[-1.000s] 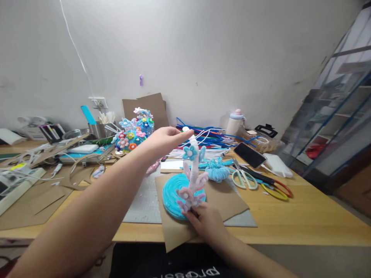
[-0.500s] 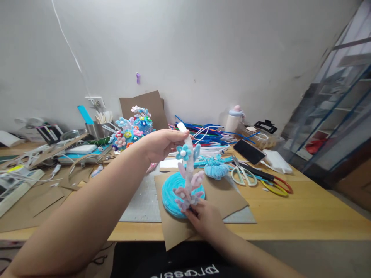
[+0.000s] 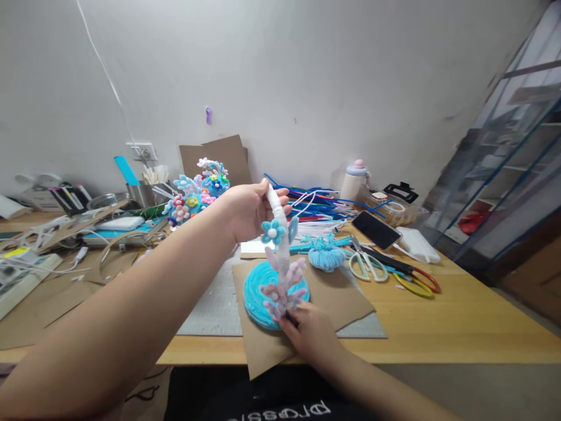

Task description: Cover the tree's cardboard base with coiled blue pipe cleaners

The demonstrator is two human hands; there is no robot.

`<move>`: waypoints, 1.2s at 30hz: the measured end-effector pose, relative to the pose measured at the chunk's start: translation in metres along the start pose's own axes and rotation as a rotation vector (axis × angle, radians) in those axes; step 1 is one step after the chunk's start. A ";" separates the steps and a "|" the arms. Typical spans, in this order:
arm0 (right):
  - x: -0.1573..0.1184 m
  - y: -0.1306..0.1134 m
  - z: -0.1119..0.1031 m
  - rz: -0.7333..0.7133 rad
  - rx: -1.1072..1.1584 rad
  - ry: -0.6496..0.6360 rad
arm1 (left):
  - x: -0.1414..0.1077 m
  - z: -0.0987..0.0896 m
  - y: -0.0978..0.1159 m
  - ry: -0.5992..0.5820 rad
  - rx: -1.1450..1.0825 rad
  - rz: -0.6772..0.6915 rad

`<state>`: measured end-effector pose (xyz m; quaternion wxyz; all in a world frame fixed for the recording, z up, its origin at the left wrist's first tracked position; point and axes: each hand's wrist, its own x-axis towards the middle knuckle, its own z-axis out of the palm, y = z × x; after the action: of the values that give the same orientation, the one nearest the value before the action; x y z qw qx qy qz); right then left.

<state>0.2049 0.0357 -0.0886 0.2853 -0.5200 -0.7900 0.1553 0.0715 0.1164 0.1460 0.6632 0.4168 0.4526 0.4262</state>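
Observation:
A white pipe-cleaner-wrapped stem (image 3: pixel 284 252) stands nearly upright, its upper end bent to the left. A blue flower with a white centre (image 3: pixel 272 233) and a blue leaf are attached partway up it; pale pink flowers (image 3: pixel 280 292) cluster round its foot. My left hand (image 3: pixel 248 210) has its thumb against the stem's bent tip, with the fingers behind it. Low down, my right hand (image 3: pixel 312 330) grips the stem's foot, its fingertips partly hidden by pink petals. Behind the foot lies a round, coiled blue base (image 3: pixel 258 292); contact between the two is hard to make out.
Brown cardboard (image 3: pixel 342 295) lies under the base on a grey mat (image 3: pixel 210 304). To the right are a fluffy blue piece (image 3: pixel 326 257), scissors (image 3: pixel 368 266), pliers (image 3: pixel 416 280) and a phone (image 3: pixel 377 229). Pipe cleaners (image 3: pixel 315 202) and finished flowers (image 3: pixel 193 199) sit behind.
My left hand has slid up and its fingers have opened out behind the stem. The stem's upper part now leans further left. My right hand stays at the foot.

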 end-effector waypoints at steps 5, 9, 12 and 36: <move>0.000 0.001 0.001 -0.014 -0.009 0.008 | 0.001 0.001 0.002 -0.097 -0.018 -0.056; 0.000 0.002 0.003 -0.009 -0.029 0.019 | 0.009 -0.004 0.004 -0.190 0.055 -0.130; -0.001 0.003 0.006 -0.012 -0.042 0.023 | 0.020 -0.010 0.008 -0.274 0.138 -0.174; 0.001 0.002 0.004 -0.028 -0.037 0.019 | 0.043 -0.008 0.027 -0.497 0.520 -0.235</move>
<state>0.2039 0.0372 -0.0926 0.2856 -0.5153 -0.7972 0.1317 0.0683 0.1665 0.1587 0.6692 0.6072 0.4155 0.1041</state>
